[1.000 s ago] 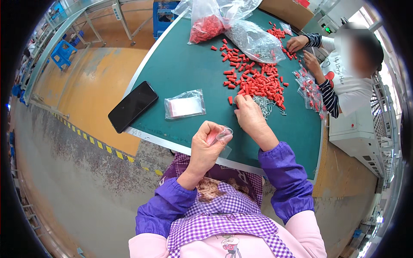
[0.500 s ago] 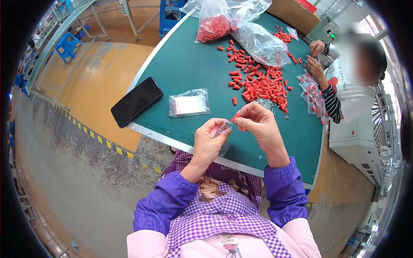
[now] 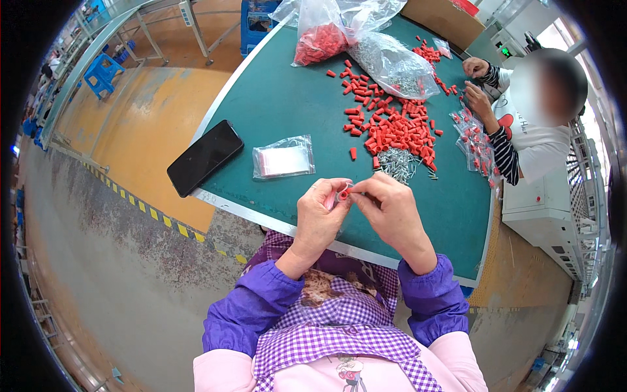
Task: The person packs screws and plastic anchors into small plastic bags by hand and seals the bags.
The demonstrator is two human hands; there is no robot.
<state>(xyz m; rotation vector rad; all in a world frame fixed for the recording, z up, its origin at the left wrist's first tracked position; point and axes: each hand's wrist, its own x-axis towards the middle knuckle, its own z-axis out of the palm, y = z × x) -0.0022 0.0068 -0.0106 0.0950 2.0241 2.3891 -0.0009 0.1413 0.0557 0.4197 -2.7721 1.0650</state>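
Note:
Between thumb and fingers, my left hand (image 3: 319,212) grips a small clear plastic bag (image 3: 331,200) above the table's near edge. A red plastic cap (image 3: 343,195) shows at the bag's mouth, its round open end toward me. My right hand (image 3: 394,212) is pinched at the bag's mouth, fingertips touching beside the cap; what lies between them is hidden. Beyond my hands a heap of red plastic caps (image 3: 398,130) covers part of the green table (image 3: 287,104). Small metal screws (image 3: 397,163) lie at the heap's near side.
Left on the table are a black phone (image 3: 205,157) and a pack of clear bags (image 3: 283,160). Large bags of red caps (image 3: 321,44) and metal screws (image 3: 400,68) stand farther back. At right, a co-worker (image 3: 535,130) handles small parts beside filled bags (image 3: 471,144).
My right hand has moved slightly left and down to the bag's mouth. The red cap it held now sits there. My head view has shifted slightly.

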